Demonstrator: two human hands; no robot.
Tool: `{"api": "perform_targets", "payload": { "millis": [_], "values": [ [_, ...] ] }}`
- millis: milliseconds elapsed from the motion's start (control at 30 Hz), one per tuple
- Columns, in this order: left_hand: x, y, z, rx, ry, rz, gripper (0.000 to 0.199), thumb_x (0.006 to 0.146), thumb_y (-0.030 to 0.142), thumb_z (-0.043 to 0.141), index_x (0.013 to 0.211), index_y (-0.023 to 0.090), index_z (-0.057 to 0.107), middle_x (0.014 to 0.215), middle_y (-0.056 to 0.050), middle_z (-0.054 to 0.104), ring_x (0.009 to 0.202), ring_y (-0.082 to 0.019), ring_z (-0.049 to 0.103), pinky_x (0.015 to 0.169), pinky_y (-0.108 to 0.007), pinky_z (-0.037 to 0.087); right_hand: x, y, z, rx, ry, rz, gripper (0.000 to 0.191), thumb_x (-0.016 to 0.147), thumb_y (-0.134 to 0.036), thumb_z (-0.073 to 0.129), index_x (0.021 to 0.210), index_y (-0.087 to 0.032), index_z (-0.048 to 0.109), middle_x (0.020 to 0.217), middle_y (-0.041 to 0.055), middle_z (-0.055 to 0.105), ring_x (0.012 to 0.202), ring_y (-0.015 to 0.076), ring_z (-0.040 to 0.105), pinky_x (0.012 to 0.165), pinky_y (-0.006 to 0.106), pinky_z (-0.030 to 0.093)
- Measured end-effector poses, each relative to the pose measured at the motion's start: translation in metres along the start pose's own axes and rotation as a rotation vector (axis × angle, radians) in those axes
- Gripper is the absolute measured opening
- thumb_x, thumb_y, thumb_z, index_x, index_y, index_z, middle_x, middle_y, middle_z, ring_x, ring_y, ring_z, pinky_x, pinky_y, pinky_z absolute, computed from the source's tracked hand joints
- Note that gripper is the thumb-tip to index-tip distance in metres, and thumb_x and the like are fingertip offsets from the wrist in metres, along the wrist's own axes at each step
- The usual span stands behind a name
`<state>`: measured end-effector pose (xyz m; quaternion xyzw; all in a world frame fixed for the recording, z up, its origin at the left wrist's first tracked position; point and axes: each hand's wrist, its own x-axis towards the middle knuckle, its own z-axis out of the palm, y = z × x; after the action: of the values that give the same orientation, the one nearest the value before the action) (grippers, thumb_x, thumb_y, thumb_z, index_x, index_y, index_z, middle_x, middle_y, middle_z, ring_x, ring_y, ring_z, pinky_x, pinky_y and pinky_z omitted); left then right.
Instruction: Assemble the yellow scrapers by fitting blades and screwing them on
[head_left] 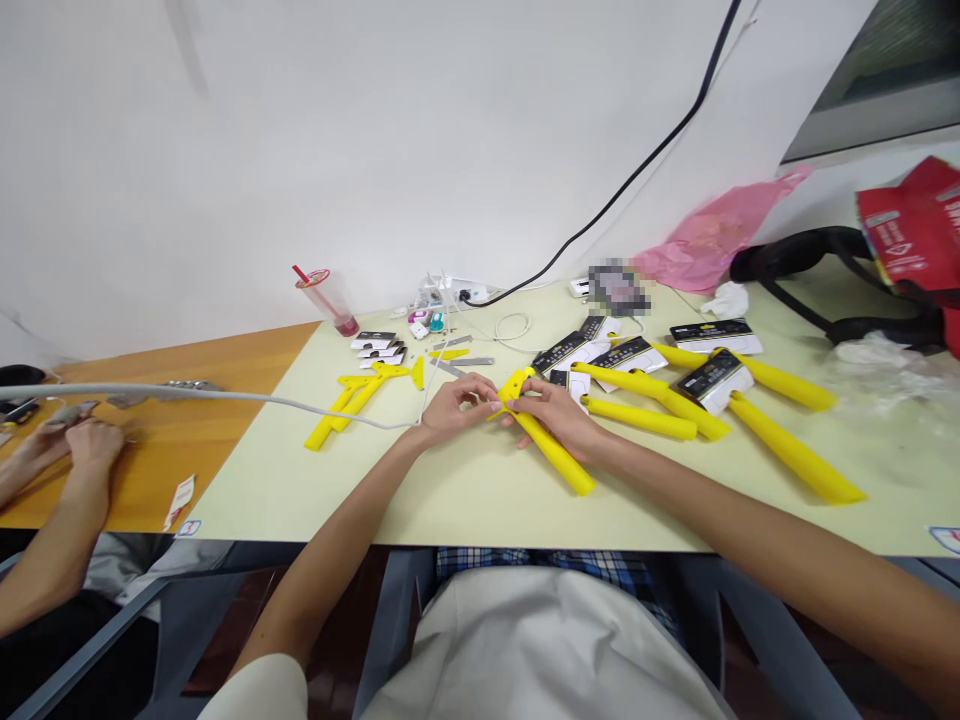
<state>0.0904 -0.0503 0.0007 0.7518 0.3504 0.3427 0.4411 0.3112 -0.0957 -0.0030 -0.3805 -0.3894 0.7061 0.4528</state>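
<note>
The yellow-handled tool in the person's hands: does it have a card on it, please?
No, the yellow-handled tool between the left hand and right hand shows no card, unlike the carded tools to its right.

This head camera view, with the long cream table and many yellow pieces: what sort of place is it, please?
Probably a small assembly or packing workroom: long yellow plastic handles, black-and-white cardboard product cards, and a co-worker's hands at the adjoining orange wooden table.

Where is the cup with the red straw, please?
In the head view, the cup stands by the wall, behind the stacked cards, left of the power strip.
</note>
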Motion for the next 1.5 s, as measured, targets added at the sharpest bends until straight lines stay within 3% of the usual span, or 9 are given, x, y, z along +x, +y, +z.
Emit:
{"api": "perform_targets", "payload": {
  "millis": [433, 633, 833, 967, 1067, 1200, 1267, 1400, 1500],
  "values": [
    [0.001, 0.000, -0.003, -0.070, -0.033, -0.039, 0.035, 0.084, 0.051, 0.089, 0.088, 0.017, 0.079, 0.107, -0.010, 0.074, 0.090, -0.018, 0.067, 0.083, -0.034, 0.052, 0.000, -0.001, 0.000, 0.004, -0.001, 0.017, 0.031, 0.078, -0.023, 0.091, 0.093, -0.022, 0.065, 0.104, 0.0101, 0.081, 0.092, 0.0289, 0.082, 0.048, 0.031, 0.068],
    [0.001, -0.005, -0.002, -0.248, 0.013, -0.199, 0.045, 0.072, 0.043, 0.099, 0.097, 0.016, 0.074, 0.093, -0.006, 0.073, 0.085, -0.017, 0.067, 0.083, -0.034, 0.053, 0.000, -0.001, 0.000, -0.018, 0.002, 0.011, 0.031, 0.080, -0.024, 0.092, 0.096, -0.020, 0.065, 0.101, 0.0116, 0.082, 0.091, 0.0284, 0.082, 0.048, 0.030, 0.068],
    [0.001, -0.002, 0.000, -0.280, 0.009, -0.209, 0.050, 0.072, 0.042, 0.100, 0.107, 0.016, 0.076, 0.107, -0.009, 0.076, 0.095, -0.020, 0.070, 0.090, -0.036, 0.055, 0.000, -0.001, 0.001, -0.023, 0.007, 0.015, 0.033, 0.077, -0.025, 0.093, 0.096, -0.019, 0.066, 0.103, 0.0119, 0.082, 0.087, 0.0265, 0.081, 0.047, 0.029, 0.067],
    [0.012, -0.006, -0.019, -0.129, 0.121, -0.104, 0.045, 0.090, 0.054, 0.083, 0.116, 0.018, 0.077, 0.118, -0.013, 0.078, 0.109, -0.025, 0.072, 0.094, -0.037, 0.054, 0.002, -0.004, -0.001, 0.030, 0.021, -0.021, 0.032, 0.076, -0.024, 0.092, 0.093, -0.020, 0.064, 0.104, 0.0094, 0.080, 0.088, 0.0260, 0.081, 0.046, 0.030, 0.067],
    [0.034, -0.018, -0.046, 0.165, 0.198, -0.037, 0.039, 0.092, 0.053, 0.080, 0.111, 0.019, 0.078, 0.116, -0.012, 0.078, 0.102, -0.024, 0.072, 0.093, -0.037, 0.053, 0.004, -0.005, -0.003, 0.046, 0.048, -0.035, 0.037, 0.073, -0.024, 0.094, 0.094, -0.021, 0.065, 0.103, 0.0083, 0.079, 0.089, 0.0262, 0.080, 0.045, 0.029, 0.067],
    [0.074, -0.036, -0.076, 0.403, 0.077, -0.031, 0.031, 0.076, 0.042, 0.091, 0.096, 0.020, 0.081, 0.104, -0.010, 0.079, 0.098, -0.025, 0.072, 0.092, -0.035, 0.054, 0.005, -0.004, -0.005, 0.040, 0.064, -0.042, 0.038, 0.072, -0.026, 0.094, 0.096, -0.021, 0.065, 0.100, 0.0077, 0.079, 0.090, 0.0265, 0.080, 0.046, 0.029, 0.067],
    [0.092, -0.043, -0.084, 0.430, -0.002, -0.072, 0.029, 0.067, 0.037, 0.095, 0.085, 0.020, 0.081, 0.093, -0.009, 0.078, 0.086, -0.024, 0.071, 0.085, -0.035, 0.056, 0.005, -0.004, -0.005, 0.038, 0.065, -0.040, 0.038, 0.073, -0.026, 0.093, 0.097, -0.021, 0.064, 0.101, 0.0074, 0.079, 0.091, 0.0266, 0.080, 0.046, 0.030, 0.067],
    [0.110, -0.045, -0.088, 0.348, -0.174, -0.212, 0.027, 0.063, 0.036, 0.096, 0.076, 0.019, 0.080, 0.077, -0.007, 0.076, 0.064, -0.020, 0.068, 0.067, -0.032, 0.055, 0.004, -0.005, -0.004, 0.030, 0.061, -0.039, 0.035, 0.075, -0.026, 0.091, 0.097, -0.022, 0.063, 0.107, 0.0081, 0.079, 0.092, 0.0260, 0.080, 0.046, 0.029, 0.066],
    [0.110, -0.037, -0.087, 0.331, -0.214, -0.232, 0.029, 0.063, 0.039, 0.097, 0.075, 0.018, 0.081, 0.075, -0.009, 0.077, 0.063, -0.020, 0.069, 0.063, -0.031, 0.053, 0.002, -0.007, -0.003, 0.029, 0.057, -0.044, 0.035, 0.075, -0.026, 0.091, 0.096, -0.021, 0.063, 0.105, 0.0086, 0.079, 0.092, 0.0262, 0.080, 0.046, 0.029, 0.066]
  ]
}}
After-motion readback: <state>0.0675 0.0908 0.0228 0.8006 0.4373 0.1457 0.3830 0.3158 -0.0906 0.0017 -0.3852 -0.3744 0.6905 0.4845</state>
